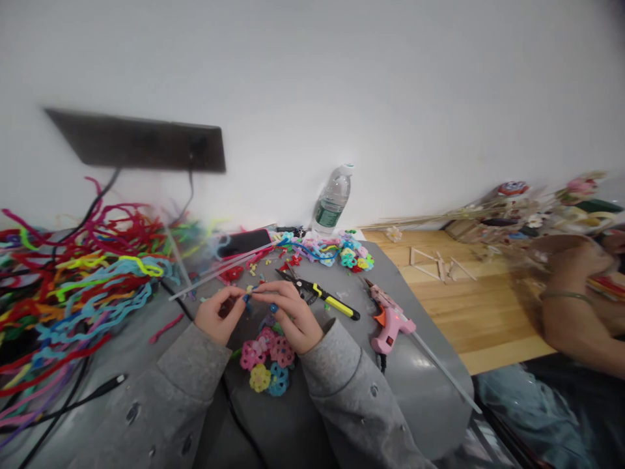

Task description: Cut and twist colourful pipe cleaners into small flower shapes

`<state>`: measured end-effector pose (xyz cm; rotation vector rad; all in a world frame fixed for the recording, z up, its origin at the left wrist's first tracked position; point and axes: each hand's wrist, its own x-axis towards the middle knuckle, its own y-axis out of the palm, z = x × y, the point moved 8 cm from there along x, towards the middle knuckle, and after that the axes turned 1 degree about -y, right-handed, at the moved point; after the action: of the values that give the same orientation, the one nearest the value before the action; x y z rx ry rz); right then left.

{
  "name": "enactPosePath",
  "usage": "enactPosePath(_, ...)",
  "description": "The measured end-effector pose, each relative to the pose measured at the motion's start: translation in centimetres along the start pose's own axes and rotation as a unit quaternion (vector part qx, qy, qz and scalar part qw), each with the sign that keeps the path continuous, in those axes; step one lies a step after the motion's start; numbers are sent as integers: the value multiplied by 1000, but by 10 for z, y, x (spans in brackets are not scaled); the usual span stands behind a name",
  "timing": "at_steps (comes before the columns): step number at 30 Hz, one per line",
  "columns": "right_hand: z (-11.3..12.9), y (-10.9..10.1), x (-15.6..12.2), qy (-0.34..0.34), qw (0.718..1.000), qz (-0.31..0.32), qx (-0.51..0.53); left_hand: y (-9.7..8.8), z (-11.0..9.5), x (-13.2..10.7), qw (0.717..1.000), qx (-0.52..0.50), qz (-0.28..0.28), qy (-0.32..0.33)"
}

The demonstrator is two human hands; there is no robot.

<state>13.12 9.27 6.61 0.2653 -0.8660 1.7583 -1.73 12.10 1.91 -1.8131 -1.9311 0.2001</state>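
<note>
1. Landmark: yellow-and-black pliers [336,303], lying aslant on the grey bench [424,407], tips pointing away and to the left. All places below are taken from them, sides as the wearer sees them.
2. Left hand [215,316]: left of the pliers, grey sleeve. Thumb and index fingers [235,314] brought together at the tips, pinching a small piece [250,289]; its exact shape is too small to make out.
3. Right hand [293,319]: just on the near side of the pliers, grey sleeve. Fingers bent, foremost tips at the same small piece; thumb a little apart from them. Cannot tell whether these fingers grip it or only steady it.
4. The small piece sits left of the pliers' tips, raised between both hands.
5. Flower cluster [266,357]: nearer the wearer than the pliers and to the left, below the hands; pink, yellow and blue blooms.
6. Pink glue gun [390,320]: right of the pliers, a pale glue stick [446,371] extending from its rear.
7. Second group of flowers [356,257], many-coloured: beyond the pliers. Clear bottle [333,202] stands farther back, near the wall.
8. Fuzzy stems [97,277], heaped and tangled: well left of the pliers.
9. Far right of the pliers: another person's forearm [569,312] with a bangle, blurred, beside thin wooden sticks [434,267].
</note>
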Motion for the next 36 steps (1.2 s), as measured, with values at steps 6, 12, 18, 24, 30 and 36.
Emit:
enactPosePath(6, 1, 1, 0, -5, 1000, 3, 2, 1, -2, 0, 1000, -2, 9, 3)
enactPosePath(12, 0, 1, -1, 0, 1000, 7, -4, 1, -1, 1, 1000, 1, 21, 5)
enactPosePath(18, -4, -5, -1, 25, 999, -37, 31, 1, 0, -1, 1000, 12, 5, 3)
enactPosePath(24, -6, -7, -1, 39, 997, -51, 51, 10, -9, -1, 990, 115, 57, 66)
enactPosePath(30, -4, -8, 0, 33, 996, -52, 66, 8, -9, -1, 991, 116, 44, 48)
enactPosePath(36, -3, 0, 0, 29, 998, -6, 55, 8, 1, 2, 997, -28, 77, -13)
